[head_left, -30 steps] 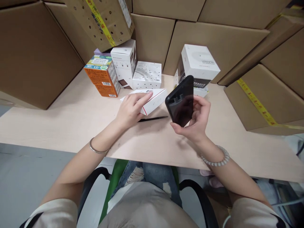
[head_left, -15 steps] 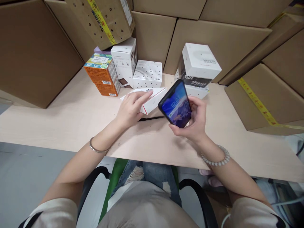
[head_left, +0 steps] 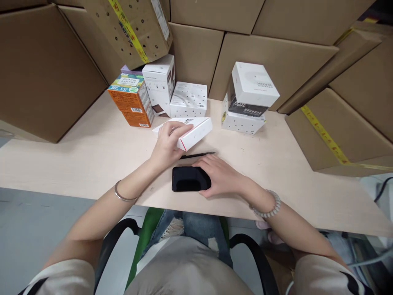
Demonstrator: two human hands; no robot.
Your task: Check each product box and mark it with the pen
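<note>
- In front of you stretches a pale wood-grain table [head_left: 92, 164], with cardboard cartons walling its back.
- Toward the back right stands a small stack of boxes, topped by a white power bank box [head_left: 256, 84]. Half a second ago your raised phone overlapped the stack's lower part; now that view is open.
- Your left hand [head_left: 168, 143] is partly closed over the left end of a white carton with a red edge line [head_left: 196, 133], which stays tilted, much as it was. How the fingers sit underneath cannot be told.
- Your right hand [head_left: 221, 176] is half closed, gripping the right end of a black smartphone [head_left: 187, 179]. The phone has come down from an upright tilt and seems to lie flat near the table's front edge, its lit screen now dark. The handling appears to have shifted to table level.
- Between carton and phone lies a slim black pen [head_left: 196, 155].
</note>
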